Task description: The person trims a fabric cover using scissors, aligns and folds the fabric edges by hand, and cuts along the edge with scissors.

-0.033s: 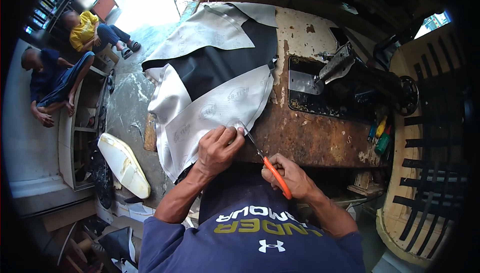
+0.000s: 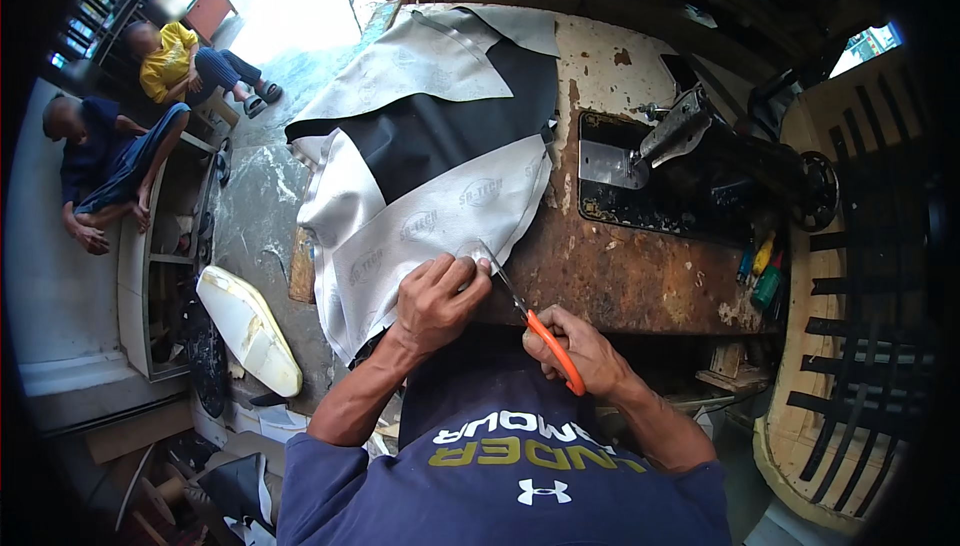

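Observation:
A sheet of synthetic leather [image 2: 390, 221], black on one face with a pale grey printed backing, lies folded and overlapping on the worktable. My left hand [image 2: 438, 296] pinches the near edge of it, fingers curled and thumb against them. Scissors with orange handles [image 2: 556, 349] are gripped in my right hand [image 2: 588, 354]. Their blades point up and to the left, against the sheet's edge just right of my left fingertips. How far the blades are apart is hard to make out.
A black sewing machine [image 2: 700, 171] is set into the worn worktable [image 2: 640, 291]. Yellow and green handled tools [image 2: 766, 286] sit at its right end. A slatted wooden frame [image 2: 800, 436] leans at right. On the left are a white padded piece [image 2: 245, 326] and two seated people [image 2: 110, 161].

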A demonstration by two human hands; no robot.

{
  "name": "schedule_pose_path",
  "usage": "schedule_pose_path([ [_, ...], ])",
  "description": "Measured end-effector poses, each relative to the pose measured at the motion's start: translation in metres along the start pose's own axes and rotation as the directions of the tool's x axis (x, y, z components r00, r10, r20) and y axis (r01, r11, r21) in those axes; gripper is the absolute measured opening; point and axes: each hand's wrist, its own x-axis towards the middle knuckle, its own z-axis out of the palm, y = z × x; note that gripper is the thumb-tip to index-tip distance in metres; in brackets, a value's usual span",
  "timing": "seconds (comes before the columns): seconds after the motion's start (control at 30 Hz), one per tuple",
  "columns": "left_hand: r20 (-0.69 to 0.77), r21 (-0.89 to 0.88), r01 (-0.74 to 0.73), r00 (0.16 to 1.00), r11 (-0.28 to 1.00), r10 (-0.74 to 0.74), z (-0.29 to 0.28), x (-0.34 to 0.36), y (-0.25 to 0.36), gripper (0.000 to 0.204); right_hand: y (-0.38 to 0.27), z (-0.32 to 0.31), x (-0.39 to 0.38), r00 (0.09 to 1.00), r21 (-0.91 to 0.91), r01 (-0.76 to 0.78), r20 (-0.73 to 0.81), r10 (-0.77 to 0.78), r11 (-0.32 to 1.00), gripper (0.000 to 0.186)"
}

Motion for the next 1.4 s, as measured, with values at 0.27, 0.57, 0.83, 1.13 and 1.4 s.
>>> schedule_pose_path([
  [0.27,0.047,-0.064,-0.091,0.994,0.994,0.094,-0.010,-0.006,-0.001,0.027,-0.011,0.004,0.007,0.999,-0.112,0.038,0.035,-0.034,0.993,0.052],
  [0.57,0.055,-0.126,0.228,0.973,0.965,-0.223,-0.021,-0.012,0.002,0.030,0.002,0.001,0.009,0.994,0.043,0.026,0.102,-0.030,0.999,0.051],
  [0.83,0.032,-0.069,0.335,0.942,0.940,-0.333,-0.022,-0.024,0.011,0.026,0.004,0.001,0.008,0.996,0.028,0.011,0.091,-0.013,1.000,0.057],
  [1.13,0.010,-0.023,0.184,0.983,0.983,-0.184,-0.016,-0.029,0.015,0.025,0.023,0.029,-0.010,0.999,-0.016,0.028,0.028,-0.027,0.999,0.055],
  [1.4,0.060,-0.110,0.348,0.937,0.931,-0.343,-0.020,-0.032,0.020,0.024,0.015,0.036,-0.001,0.998,-0.025,0.043,-0.041,-0.044,0.999,0.057],
])
